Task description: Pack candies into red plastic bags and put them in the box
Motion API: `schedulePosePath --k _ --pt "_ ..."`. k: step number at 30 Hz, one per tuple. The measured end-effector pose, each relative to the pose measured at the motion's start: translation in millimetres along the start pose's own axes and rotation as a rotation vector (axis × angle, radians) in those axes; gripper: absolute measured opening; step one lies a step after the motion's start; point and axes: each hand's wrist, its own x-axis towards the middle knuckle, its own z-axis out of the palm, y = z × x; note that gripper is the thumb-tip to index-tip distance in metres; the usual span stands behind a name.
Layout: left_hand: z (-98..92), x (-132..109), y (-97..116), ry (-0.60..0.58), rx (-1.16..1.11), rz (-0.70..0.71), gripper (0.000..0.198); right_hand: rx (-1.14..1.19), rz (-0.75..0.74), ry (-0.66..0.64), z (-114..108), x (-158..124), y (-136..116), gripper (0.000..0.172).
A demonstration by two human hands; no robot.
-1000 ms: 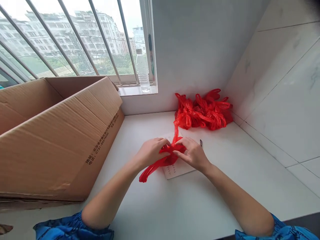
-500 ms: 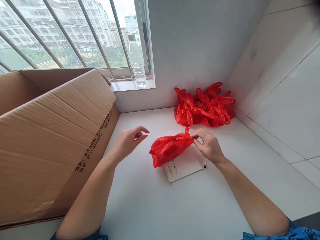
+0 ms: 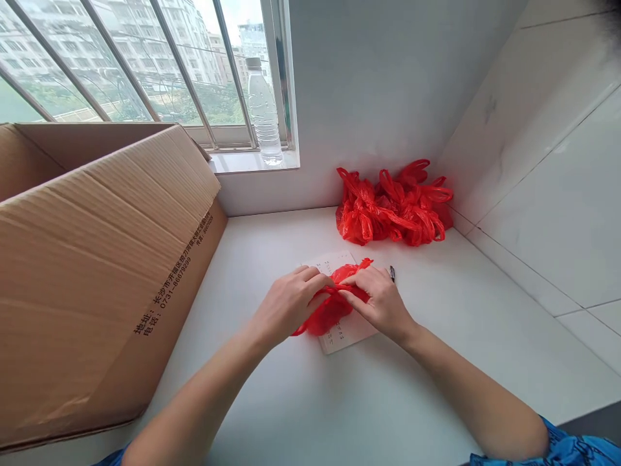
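My left hand [image 3: 287,304] and right hand [image 3: 383,301] both pinch one thin, crinkled red plastic bag [image 3: 330,310], fingers closed on its bunched film. It lies on a flat printed paper sheet [image 3: 347,333] atop the smooth white counter [image 3: 339,401]. One heap of knotted red bags [image 3: 392,210] sits behind; one corrugated cardboard box [image 3: 97,259] stands left.
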Motion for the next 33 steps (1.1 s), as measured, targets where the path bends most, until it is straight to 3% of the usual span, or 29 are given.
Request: schedulePosePath --k 3,6,9,11,13,17,21,24,25,28,31,33 --pt "-11.4 -2 -6 0.029 -0.055 -0.011 0.020 0.061 0.062 0.040 -6 3 1 0.011" --pt "-29.4 -5 -17 0.083 -0.096 -0.058 0.023 0.120 0.187 0.173 -18 5 10 0.010" --pt "-46.4 -9 -29 0.188 -0.054 -0.135 0.028 0.208 0.288 0.299 -26 6 19 0.012" --pt "-52.6 -11 -31 0.223 -0.014 -0.180 0.031 0.277 0.292 0.314 -28 5 20 0.012" --pt "-52.6 -11 -27 0.185 -0.031 -0.178 0.033 0.324 0.271 0.270 -27 4 16 0.009" --pt "-39.5 -7 -7 0.028 -0.093 -0.027 0.047 0.248 0.166 0.117 -22 1 -2 0.032" --pt "-27.7 -4 7 -0.034 -0.071 0.067 0.061 0.126 -0.009 0.041 -18 1 -8 0.007" --pt "-25.7 -5 7 -0.023 -0.025 0.091 0.034 0.161 0.041 0.110 -18 0 -5 0.007" --pt "-26.4 -5 5 0.007 -0.024 0.079 0.021 0.193 0.077 0.150 -18 0 -4 0.007" --pt "-32.2 -6 -6 0.199 -0.138 -0.058 0.017 0.275 0.171 0.312 -23 0 3 0.007" --pt "-41.0 -6 -19 0.444 -0.405 -0.228 0.011 0.302 0.258 0.483 -30 4 16 0.009" --pt "-45.9 -6 -24 0.544 -0.590 -0.274 0.012 0.321 0.297 0.538 -35 6 23 0.011"
